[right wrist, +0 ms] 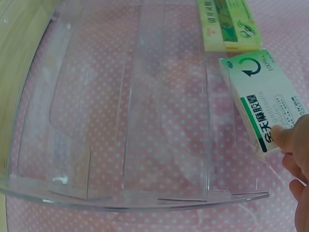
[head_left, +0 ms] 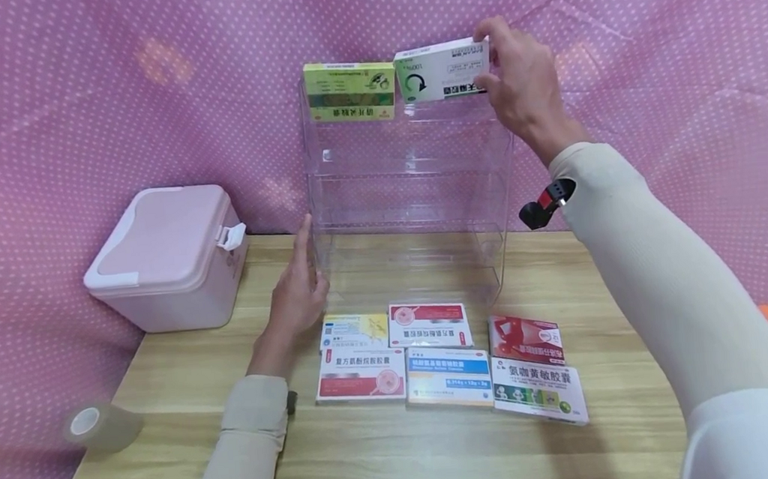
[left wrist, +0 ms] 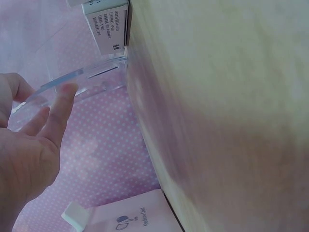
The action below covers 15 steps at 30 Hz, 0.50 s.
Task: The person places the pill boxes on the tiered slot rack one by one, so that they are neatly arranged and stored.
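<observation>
My right hand (head_left: 523,78) pinches the right end of a white and green medicine box (head_left: 441,71), thumb on its printed front. The box is at the top tier of a clear plastic display rack (head_left: 416,214), slightly tilted. Beside it on that tier stands a yellow-green medicine box (head_left: 350,92). My left hand (head_left: 296,288) rests against the rack's lower left side, fingers extended along it; the left wrist view shows the fingers (left wrist: 60,108) at the clear side panel. In the right wrist view, the held box (right wrist: 263,96) almost meets the yellow-green box.
Several medicine boxes lie before the rack, among them a blue and white box (head_left: 449,379), a red box (head_left: 526,339) and a white and green box (head_left: 538,390). A pink medicine chest (head_left: 165,257) stands left. A tape roll (head_left: 104,427) sits at the left table edge. Pink dotted cloth (head_left: 241,55) hangs behind.
</observation>
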Tool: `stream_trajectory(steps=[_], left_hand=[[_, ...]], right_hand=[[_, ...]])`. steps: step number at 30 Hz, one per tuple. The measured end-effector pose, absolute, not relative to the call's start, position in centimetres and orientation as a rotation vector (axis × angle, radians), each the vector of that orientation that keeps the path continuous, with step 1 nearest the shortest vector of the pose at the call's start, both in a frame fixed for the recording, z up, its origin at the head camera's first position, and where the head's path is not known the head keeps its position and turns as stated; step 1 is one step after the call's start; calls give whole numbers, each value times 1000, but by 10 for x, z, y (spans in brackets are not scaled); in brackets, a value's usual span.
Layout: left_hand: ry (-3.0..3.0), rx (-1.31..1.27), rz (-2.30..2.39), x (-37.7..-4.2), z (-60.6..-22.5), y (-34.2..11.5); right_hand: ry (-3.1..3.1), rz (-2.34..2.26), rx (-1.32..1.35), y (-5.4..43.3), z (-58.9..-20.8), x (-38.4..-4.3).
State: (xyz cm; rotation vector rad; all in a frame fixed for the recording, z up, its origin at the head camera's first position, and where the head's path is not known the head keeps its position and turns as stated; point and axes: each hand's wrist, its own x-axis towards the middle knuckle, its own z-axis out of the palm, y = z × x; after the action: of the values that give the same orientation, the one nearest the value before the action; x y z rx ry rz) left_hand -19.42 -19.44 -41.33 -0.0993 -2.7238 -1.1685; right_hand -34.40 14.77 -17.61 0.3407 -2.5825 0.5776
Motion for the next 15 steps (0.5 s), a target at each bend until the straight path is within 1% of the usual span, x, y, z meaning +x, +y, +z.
stream_trajectory(steps=[15], left_hand=[[-2710,-109,-1167,-194,-415,-196]], right_hand=[[-2668,630,304,149,-184,-353]])
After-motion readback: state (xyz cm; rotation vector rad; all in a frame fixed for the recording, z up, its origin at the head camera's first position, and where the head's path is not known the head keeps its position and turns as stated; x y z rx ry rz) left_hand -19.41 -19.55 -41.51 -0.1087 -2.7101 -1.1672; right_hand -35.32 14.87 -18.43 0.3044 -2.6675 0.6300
